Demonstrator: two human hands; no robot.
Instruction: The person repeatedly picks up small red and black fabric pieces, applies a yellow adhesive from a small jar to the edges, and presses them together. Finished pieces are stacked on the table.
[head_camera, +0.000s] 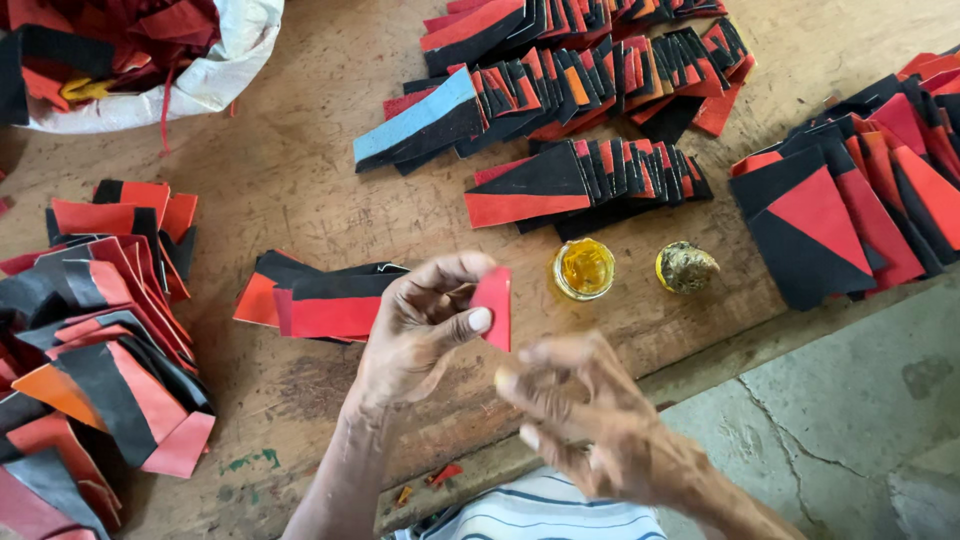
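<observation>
Right hand (590, 415) nearest camera, blurred, fingers loosely spread, holding nothing visible. Left hand (425, 320) just beyond, thumb and fingers pinched on small red piece (494, 305), held above surface (300, 160). Done, by appearance: rows of red-and-black pieces (580, 85) laid out far side and right. Left to do: loose heap (95, 330) at left. Open yellow glue pot (584, 268) and lid (685, 267) just right of held piece.

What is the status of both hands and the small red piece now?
Left hand pinches small red flat piece, upright. Right hand blurred, open, just below it. Small round yellow glue pot beyond, nothing between.
</observation>
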